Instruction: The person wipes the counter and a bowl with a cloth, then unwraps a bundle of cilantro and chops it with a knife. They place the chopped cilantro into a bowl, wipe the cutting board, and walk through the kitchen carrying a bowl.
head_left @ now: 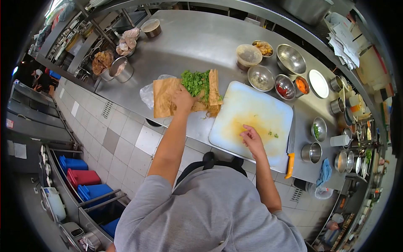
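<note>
My left hand [183, 101] lies on a sheet of brown paper [163, 97], its fingers stretched out and its thumb apart. Under and beside that hand, a bunch of leafy green herbs [195, 82] rests on the paper, whose right side is folded up. Their stem ends show near the paper's lower right edge. Over the white cutting board [235, 98] hovers my right hand [253, 140], with loosely bent fingers apart and nothing visible in them. The board carries a yellow-brown stain and a few green scraps [273, 134].
A knife with an orange handle [289, 166] lies along the board's right edge. Behind the board stand several metal bowls [260, 78], a plastic tub [248, 56] and a white plate [318, 83]. A clear plastic bag [147, 95] lies left of the paper. Metal pots [121, 70] stand farther left.
</note>
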The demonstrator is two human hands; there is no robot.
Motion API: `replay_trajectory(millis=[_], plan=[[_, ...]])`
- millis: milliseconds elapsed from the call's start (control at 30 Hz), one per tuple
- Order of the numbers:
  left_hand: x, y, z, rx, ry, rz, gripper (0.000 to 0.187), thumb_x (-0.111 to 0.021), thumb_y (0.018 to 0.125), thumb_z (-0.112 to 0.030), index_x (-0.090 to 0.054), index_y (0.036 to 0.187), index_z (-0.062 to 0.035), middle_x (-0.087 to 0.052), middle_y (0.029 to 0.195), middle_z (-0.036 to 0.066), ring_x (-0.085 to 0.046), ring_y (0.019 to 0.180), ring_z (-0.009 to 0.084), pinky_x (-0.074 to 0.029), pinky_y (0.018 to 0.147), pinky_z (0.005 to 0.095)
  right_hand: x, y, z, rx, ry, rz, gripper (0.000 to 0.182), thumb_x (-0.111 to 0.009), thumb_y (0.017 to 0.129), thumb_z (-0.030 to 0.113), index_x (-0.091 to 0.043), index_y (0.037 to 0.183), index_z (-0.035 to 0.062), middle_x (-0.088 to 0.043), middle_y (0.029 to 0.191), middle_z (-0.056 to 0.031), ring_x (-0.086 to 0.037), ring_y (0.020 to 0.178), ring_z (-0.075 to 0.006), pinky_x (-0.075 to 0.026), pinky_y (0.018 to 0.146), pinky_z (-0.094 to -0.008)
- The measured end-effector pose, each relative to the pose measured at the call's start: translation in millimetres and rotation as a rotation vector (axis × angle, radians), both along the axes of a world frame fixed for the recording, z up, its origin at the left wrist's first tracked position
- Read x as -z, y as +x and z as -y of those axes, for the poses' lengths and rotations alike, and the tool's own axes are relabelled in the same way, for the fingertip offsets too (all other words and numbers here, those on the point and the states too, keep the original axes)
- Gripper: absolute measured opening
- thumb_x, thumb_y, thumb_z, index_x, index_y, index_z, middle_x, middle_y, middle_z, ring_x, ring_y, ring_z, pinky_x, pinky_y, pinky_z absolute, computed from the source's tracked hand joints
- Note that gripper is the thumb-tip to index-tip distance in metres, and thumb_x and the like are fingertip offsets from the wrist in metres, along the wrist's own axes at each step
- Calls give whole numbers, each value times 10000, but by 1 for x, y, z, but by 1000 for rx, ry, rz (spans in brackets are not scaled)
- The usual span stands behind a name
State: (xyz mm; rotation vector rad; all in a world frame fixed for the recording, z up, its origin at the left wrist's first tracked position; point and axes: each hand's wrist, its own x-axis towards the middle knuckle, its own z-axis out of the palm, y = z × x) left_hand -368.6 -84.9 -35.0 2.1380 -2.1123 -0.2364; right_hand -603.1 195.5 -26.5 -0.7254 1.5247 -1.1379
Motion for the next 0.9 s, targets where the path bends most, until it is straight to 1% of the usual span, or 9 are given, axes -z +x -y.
replay_trajectory(millis=[167, 267, 367, 400, 500, 600, 700, 800, 900], plan=[[61, 26, 44, 80, 64, -149, 995, -844, 710, -335, -292, 1466, 1, -667, 1090, 232, -660, 1037, 351, -525, 869, 434, -2, 1, -4, 18, 29, -9, 455, -671, 914, 169, -543, 1340, 75, -600, 915, 1, -547, 725, -80, -423, 611, -222], [50, 39, 45, 147, 42, -316, 843, -842, 707, -273, -439, 1379, 37, -700, 1018, 196, -690, 965, 311, -530, 832, 408, -2, -5, -8, 44, 11, -17, 455, -674, 912, 169, -544, 1336, 70, -603, 909, 1, -548, 724, -80, -424, 612, -224], [41, 58, 53, 209, 110, -746, 610, -823, 705, -212, -603, 1202, 67, -716, 985, 188, -698, 935, 284, -528, 785, 396, -11, -11, -12, 86, 4, -21, 447, -667, 916, 158, -544, 1335, 63, -602, 892, 3, -543, 715, -78, -418, 603, -224], [23, 63, 53, 105, 235, -711, 436, -801, 711, -174, -687, 1060, 60, -716, 966, 175, -690, 868, 269, -525, 740, 391, -12, -15, -14, 104, 5, -16, 444, -664, 918, 153, -544, 1335, 61, -601, 885, 5, -540, 709, -77, -415, 599, -224], [-8, 80, 68, 32, 372, -789, 442, -789, 720, -163, -680, 1087, 59, -707, 949, 149, -673, 811, 250, -529, 722, 394, -8, -25, -19, 155, -3, 9, 432, -656, 923, 139, -545, 1333, 56, -597, 869, 10, -535, 695, -74, -406, 587, -219], [-18, 98, 93, 78, 434, -932, 437, -783, 732, -169, -661, 1072, 78, -688, 906, 131, -657, 781, 235, -535, 694, 402, -9, -31, -24, 193, -7, 19, 427, -653, 926, 134, -544, 1331, 53, -594, 863, 13, -531, 684, -71, -401, 581, -213], [-69, 101, 92, 26, 442, -904, 402, -764, 754, -142, -633, 1058, 86, -680, 874, 118, -658, 754, 214, -535, 651, 388, -7, -34, -26, 211, -4, 21, 429, -650, 928, 132, -539, 1335, 53, -594, 863, 12, -528, 680, -69, -400, 579, -209], [-116, 99, 85, 84, 521, -1062, 356, -736, 779, -92, -611, 1065, 80, -675, 869, 104, -663, 729, 190, -540, 624, 350, -3, -40, -32, 224, 3, 14, 434, -643, 929, 126, -533, 1343, 55, -594, 865, 11, -525, 680, -68, -401, 578, -210], [-155, 90, 78, 185, 527, -1087, 316, -708, 793, -46, -617, 1072, 72, -679, 876, 95, -673, 723, 171, -553, 632, 320, -1, -48, -45, 262, 16, 8, 439, -637, 928, 124, -529, 1348, 57, -598, 873, 10, -525, 683, -70, -403, 579, -212]])
